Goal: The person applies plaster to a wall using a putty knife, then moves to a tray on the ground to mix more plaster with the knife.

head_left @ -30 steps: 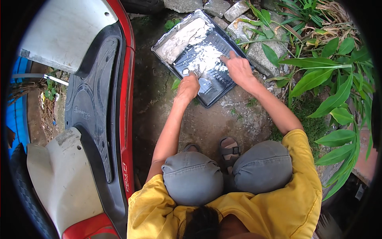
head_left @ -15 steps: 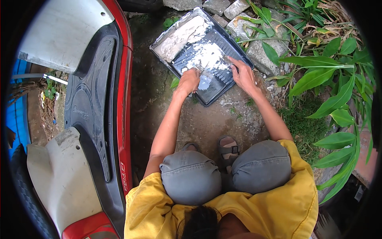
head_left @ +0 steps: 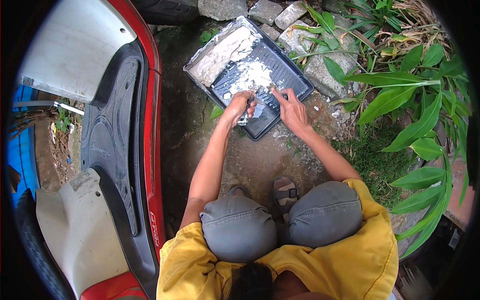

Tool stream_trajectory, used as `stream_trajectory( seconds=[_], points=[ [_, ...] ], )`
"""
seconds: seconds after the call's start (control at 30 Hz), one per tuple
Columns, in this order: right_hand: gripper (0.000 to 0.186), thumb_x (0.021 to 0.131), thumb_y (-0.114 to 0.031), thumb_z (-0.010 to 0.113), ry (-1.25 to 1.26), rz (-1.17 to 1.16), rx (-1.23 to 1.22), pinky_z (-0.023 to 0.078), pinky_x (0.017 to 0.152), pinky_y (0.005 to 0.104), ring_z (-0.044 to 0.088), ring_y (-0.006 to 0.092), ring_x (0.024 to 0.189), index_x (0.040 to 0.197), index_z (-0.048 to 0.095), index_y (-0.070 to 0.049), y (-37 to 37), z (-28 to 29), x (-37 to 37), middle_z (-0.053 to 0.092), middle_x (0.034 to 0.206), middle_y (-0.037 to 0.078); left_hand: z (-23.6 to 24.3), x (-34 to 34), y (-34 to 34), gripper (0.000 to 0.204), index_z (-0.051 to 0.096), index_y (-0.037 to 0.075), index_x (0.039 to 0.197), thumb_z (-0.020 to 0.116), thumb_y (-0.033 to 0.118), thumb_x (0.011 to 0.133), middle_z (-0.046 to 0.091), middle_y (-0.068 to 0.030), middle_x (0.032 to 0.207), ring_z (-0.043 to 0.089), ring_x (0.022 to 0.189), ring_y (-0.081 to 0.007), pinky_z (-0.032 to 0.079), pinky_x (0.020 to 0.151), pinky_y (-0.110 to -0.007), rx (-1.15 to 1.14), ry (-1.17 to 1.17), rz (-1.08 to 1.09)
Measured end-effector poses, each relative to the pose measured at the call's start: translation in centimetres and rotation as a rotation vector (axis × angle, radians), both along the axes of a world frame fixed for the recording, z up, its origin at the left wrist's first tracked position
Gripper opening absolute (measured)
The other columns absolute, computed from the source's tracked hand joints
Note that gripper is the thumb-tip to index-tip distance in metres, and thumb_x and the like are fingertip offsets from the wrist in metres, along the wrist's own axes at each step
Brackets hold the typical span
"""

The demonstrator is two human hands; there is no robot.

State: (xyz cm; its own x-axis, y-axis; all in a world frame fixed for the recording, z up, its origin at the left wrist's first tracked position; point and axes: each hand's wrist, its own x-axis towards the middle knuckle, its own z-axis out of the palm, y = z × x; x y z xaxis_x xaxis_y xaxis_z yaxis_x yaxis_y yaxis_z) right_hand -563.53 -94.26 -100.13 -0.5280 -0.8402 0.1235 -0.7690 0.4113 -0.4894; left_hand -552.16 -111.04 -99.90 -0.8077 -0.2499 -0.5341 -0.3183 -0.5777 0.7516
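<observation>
A black ribbed paint tray [head_left: 295,75] lies on the ground in front of me. Thick off-white paste [head_left: 225,52] fills its far left end, and wetter white paste [head_left: 252,74] is smeared over the ribs. My left hand [head_left: 239,107] is closed round the dark, white-spattered handle of a putty knife [head_left: 243,119], above the tray's near left edge. Over the near right side, my right hand [head_left: 293,112] grips a second dark-handled tool, seemingly another putty knife [head_left: 285,95], with the index finger stretched along it. Both tool tips come close together over the paste; their blades are hard to make out.
On the left stands a red scooter [head_left: 154,125] with a black footboard [head_left: 112,130]. Stone blocks [head_left: 265,11] line the far side. Leafy green plants [head_left: 420,100] reach in from the right. My knees [head_left: 239,227] are bent nearby.
My left hand has turned, so the spattered handle now shows beneath it. My right hand has moved slightly left and nearer to me. The whole view has shifted a little.
</observation>
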Motion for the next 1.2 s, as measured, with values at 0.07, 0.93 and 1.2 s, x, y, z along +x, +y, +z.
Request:
stream_trajectory(
  seconds=[0.07, 0.93, 1.2],
  points=[
    [0.05, 0.077, 0.004, 0.054, -0.013, 0.004, 0.012, 0.05, 0.07, 0.0439, 0.059, 0.0359, 0.084, 0.122, 0.056, -0.019, 0.4, 0.6, 0.0, 0.05, 0.104, 0.015, -0.1, -0.3, 0.0, 0.02, 0.045, 0.0, 0.094, 0.035, 0.017, 0.096, 0.043, 0.0, 0.064, 0.038, 0.044, -0.0062, 0.036, 0.041, -0.023, 0.053, 0.021, 0.003],
    [0.054, 0.073, 0.004, 0.055, 0.012, -0.017, 0.08, 0.051, 0.067, 0.0441, 0.059, 0.0362, 0.084, 0.124, 0.054, -0.016, 3.2, 2.7, 1.6, 0.049, 0.107, 0.016, -0.1, 0.3, 1.4, 0.02, 0.044, 0.003, 0.094, 0.034, 0.02, 0.098, 0.041, 0.0011, 0.064, 0.036, 0.045, -0.0052, 0.033, 0.038, -0.022, 0.158, 0.043, 0.008],
    [0.048, 0.082, 0.0, 0.051, -0.008, -0.034, -0.097, 0.048, 0.056, 0.0369, 0.058, 0.0268, 0.066, 0.127, 0.052, -0.018, 3.7, 2.8, 0.8, 0.055, 0.096, 0.013, 0.4, 0.6, 1.1, 0.023, 0.045, 0.002, 0.089, 0.034, 0.02, 0.097, 0.043, -0.0001, 0.063, 0.04, 0.044, -0.0074, 0.037, 0.039, -0.024, 0.08, 0.037, 0.025]
  ],
)
